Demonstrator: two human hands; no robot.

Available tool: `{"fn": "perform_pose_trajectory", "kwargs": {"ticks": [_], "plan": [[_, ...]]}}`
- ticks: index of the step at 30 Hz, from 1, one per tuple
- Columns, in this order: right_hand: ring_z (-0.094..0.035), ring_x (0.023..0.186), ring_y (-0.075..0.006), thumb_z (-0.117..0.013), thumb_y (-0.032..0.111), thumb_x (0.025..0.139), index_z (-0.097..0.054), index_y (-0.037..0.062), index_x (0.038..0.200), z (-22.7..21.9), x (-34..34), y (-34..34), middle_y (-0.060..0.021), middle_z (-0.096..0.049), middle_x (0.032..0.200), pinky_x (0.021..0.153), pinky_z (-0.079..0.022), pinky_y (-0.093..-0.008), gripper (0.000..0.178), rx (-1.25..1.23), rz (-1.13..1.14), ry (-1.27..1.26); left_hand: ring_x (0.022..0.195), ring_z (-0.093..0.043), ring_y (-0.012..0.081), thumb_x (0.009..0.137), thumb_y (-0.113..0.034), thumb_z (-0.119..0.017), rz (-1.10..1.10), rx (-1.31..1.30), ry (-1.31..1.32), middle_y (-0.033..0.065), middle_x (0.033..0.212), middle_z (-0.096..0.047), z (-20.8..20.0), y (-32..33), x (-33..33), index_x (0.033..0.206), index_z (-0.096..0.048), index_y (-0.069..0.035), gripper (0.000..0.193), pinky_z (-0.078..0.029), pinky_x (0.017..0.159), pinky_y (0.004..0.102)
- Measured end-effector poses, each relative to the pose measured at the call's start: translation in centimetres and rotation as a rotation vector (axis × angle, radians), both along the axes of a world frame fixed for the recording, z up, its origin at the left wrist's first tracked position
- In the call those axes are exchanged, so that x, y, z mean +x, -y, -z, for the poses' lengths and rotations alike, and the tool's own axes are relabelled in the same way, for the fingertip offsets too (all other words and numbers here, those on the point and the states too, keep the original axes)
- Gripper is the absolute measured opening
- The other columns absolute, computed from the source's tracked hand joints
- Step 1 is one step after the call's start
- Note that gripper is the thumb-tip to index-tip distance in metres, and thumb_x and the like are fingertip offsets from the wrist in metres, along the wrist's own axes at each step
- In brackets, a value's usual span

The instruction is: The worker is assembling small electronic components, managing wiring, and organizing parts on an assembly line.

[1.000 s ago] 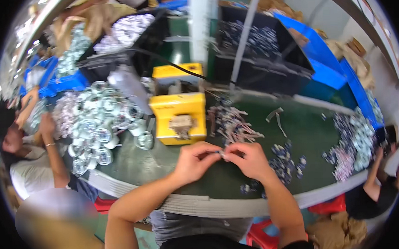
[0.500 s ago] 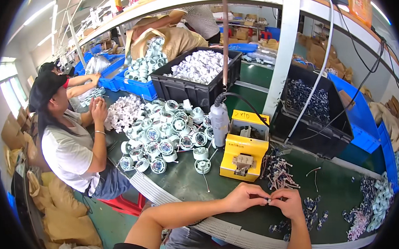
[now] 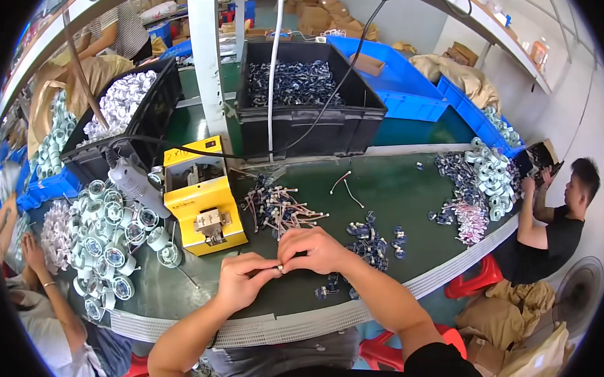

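My left hand (image 3: pixel 242 280) and my right hand (image 3: pixel 315 248) meet over the green work surface, thumb and fingertips pinched together. Between them is a small pale-and-dark part (image 3: pixel 279 267), mostly covered by the fingers; its kind is too small to make out. Just beyond my hands lies a heap of short wired connectors (image 3: pixel 279 206) with pale and reddish leads. Small dark-blue circuit boards (image 3: pixel 368 243) are scattered to the right of my right hand. A yellow bench machine (image 3: pixel 205 209) with a metal fixture on its front stands ahead of my left hand.
Pale-green round housings (image 3: pixel 105 244) pile up at the left, beside a grey hand tool (image 3: pixel 136 182) hanging on a coil. Black crates (image 3: pixel 313 124) and a blue tray (image 3: pixel 406 93) line the back. More parts (image 3: pixel 490 180) lie far right. Co-workers sit at both sides.
My view has swung to the right, so the machine and piles appear further left and a person at the right shows. Both hands keep pinching the small part, with the right wrist now raised higher.
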State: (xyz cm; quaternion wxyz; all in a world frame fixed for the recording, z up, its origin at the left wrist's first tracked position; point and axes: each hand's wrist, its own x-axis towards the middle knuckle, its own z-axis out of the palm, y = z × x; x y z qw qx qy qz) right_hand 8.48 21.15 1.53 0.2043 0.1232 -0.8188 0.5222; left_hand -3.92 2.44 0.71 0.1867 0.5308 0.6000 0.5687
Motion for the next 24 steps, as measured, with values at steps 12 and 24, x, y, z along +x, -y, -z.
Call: {"fn": "perform_pose_trajectory", "kwargs": {"ticks": [12, 24], "plan": [[-0.071, 0.085, -0.0218, -0.076, 0.030, 0.084, -0.073, 0.0038, 0.101, -0.3, -2.1, -6.0, -0.0115, -0.073, 0.092, 0.078, -0.055, -0.0332, 0.031, 0.043, 0.868, 0.253, 0.121, -0.054, 0.0372, 0.075, -0.011, -0.078, -0.054, 0.157, -0.578, 0.0163, 0.127, -0.058, -0.5, 0.1, 1.9, 0.117, -0.065, -0.006, 0.044, -0.046, 0.101, 0.0445], [-0.066, 0.090, -0.0400, -0.062, 0.017, 0.085, -0.072, 0.0067, 0.087, 1.9, 1.0, -12.5, -0.0182, -0.069, 0.096, 0.082, -0.054, -0.0457, 0.014, 0.499, 1.205, 0.366, 0.105, -0.062, 0.0244, 0.076, -0.015, -0.066, 0.441, 0.080, -0.777, 0.0060, 0.109, -0.066, 1.6, -1.2, 3.2, 0.102, -0.071, -0.012, 0.027, -0.052, 0.088, 0.0365]]}}
